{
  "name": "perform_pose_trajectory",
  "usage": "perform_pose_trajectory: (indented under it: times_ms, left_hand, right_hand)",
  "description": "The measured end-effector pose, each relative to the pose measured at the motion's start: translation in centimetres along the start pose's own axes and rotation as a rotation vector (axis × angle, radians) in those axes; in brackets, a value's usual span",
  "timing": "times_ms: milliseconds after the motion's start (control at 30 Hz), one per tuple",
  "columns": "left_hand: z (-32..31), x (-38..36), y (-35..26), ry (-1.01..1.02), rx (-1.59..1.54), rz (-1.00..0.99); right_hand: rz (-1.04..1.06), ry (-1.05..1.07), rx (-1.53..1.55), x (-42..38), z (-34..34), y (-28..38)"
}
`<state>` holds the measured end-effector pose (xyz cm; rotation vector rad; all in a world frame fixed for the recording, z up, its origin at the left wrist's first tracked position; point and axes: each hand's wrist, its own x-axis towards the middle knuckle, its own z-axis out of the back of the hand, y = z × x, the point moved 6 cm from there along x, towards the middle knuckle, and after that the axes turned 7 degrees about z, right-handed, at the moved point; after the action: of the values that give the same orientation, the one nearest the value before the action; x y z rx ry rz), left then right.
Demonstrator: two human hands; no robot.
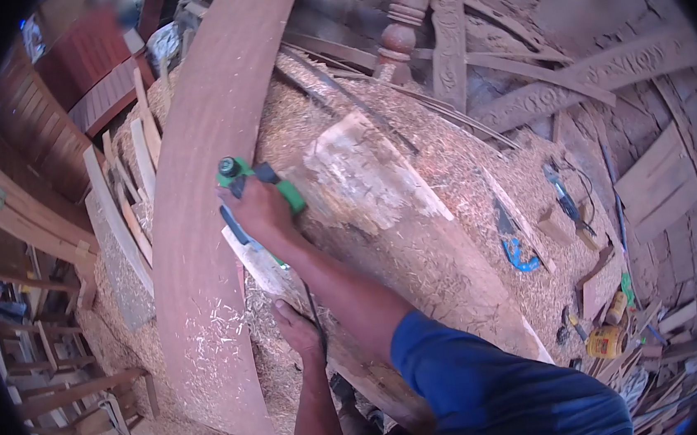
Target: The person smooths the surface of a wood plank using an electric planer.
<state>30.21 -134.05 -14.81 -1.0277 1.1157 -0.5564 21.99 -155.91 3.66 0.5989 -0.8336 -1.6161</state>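
Observation:
My right hand is wrapped around the handle of a green electric planer with a dark knob at its front. The planer rests on a narrow pale wooden piece that slants toward me. At the near end of that piece is my left hand, its thumb on the wood and its other fingers mostly hidden. A dark power cord runs past this hand. Left of both hands lies a long, curved reddish board with shavings on its lower part.
A broad weathered slab lies under shavings. To the right are a blue-handled saw, a power tool and a yellow container. Carved boards and a turned post lie at the back; wood strips stand left.

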Motion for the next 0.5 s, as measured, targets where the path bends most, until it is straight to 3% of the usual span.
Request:
perform_pose_trajectory:
  times_ms: [167, 267, 367, 500]
  left_hand:
    - [-0.1, -0.1, -0.3, -0.005, 0.055, -0.058]
    - [0.2, 1.1, 1.4, -0.081, 0.111, -0.137]
    - [0.3, 0.5, 0.4, -0.089, 0.219, -0.144]
    - [0.2, -0.8, -1.2, -0.138, 0.289, -0.132]
  right_hand:
    - [-0.018, 0.054, -0.041, -2.2, 2.4, -2.3]
    - [-0.115, 0.116, -0.096, -9.4, 8.5, -4.7]
    - [-0.111, 0.039, -0.134, -17.1, 13.6, -9.9]
    - [-0.129, -0.01, -0.231, -19.0, 15.1, -12.2]
